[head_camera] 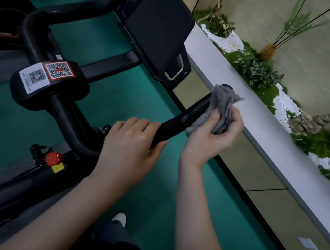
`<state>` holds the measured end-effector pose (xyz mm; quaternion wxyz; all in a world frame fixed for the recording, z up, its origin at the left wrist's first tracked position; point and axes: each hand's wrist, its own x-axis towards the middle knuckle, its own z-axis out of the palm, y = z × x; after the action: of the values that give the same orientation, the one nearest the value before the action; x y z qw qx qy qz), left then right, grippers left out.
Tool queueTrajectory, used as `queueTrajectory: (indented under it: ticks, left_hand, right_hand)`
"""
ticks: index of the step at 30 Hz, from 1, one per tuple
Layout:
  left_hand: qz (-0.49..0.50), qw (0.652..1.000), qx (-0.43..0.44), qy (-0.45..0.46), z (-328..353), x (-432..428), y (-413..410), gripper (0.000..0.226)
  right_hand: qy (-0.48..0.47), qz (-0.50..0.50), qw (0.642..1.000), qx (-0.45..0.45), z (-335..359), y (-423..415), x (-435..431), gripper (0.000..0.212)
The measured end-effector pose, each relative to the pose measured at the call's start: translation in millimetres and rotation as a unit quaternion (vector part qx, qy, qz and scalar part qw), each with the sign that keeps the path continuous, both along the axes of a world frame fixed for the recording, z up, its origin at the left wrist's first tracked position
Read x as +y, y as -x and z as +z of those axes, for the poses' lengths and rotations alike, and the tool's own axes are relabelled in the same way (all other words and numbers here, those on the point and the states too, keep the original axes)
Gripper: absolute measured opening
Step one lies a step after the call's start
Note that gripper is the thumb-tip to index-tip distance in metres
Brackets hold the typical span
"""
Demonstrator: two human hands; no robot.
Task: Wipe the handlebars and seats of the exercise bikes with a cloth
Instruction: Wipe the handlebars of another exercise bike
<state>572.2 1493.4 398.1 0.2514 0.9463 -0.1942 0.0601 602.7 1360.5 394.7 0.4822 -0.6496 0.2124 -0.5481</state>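
A black exercise bike handlebar (pixel 177 122) loops across the middle of the head view, its right end pointing toward the white ledge. My left hand (pixel 130 141) grips the bar near its lower bend. Further along toward the tip, my right hand (pixel 213 135) holds a grey cloth (pixel 220 105) wrapped around the bar. The cloth covers most of the end; only the black cap shows above it. The bike's seat is not in view.
The bike's black screen (pixel 158 26) stands beyond the bar, and two QR stickers (pixel 47 73) sit on the centre clamp. A red knob (pixel 54 158) is low on the frame. At right, a white ledge (pixel 260 121) borders a planter with white pebbles. Green floor lies below.
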Motion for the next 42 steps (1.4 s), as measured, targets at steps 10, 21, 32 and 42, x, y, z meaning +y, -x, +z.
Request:
queueTrajectory:
  ticks: [10, 21, 32, 42]
  left_hand:
    - [-0.009, 1.0, -0.012, -0.001, 0.4, 0.6, -3.2, 0.035]
    - [-0.018, 0.999, -0.025, 0.01, -1.8, 2.1, -3.1, 0.032]
    - [-0.033, 0.999, -0.021, 0.01, -1.3, 4.3, -3.6, 0.029]
    - [-0.051, 0.998, -0.014, 0.019, -0.1, 6.3, -7.3, 0.029]
  right_hand:
    - [-0.271, 0.046, 0.961, -0.024, -11.3, 3.5, 1.0, 0.016]
    - [-0.484, 0.131, 0.865, -0.021, -32.9, 17.8, 27.2, 0.016]
    - [-0.551, 0.192, 0.812, -0.009, -27.6, 16.9, 20.1, 0.014]
    - [-0.607, 0.215, 0.765, 0.03, -33.0, 30.8, 41.9, 0.016]
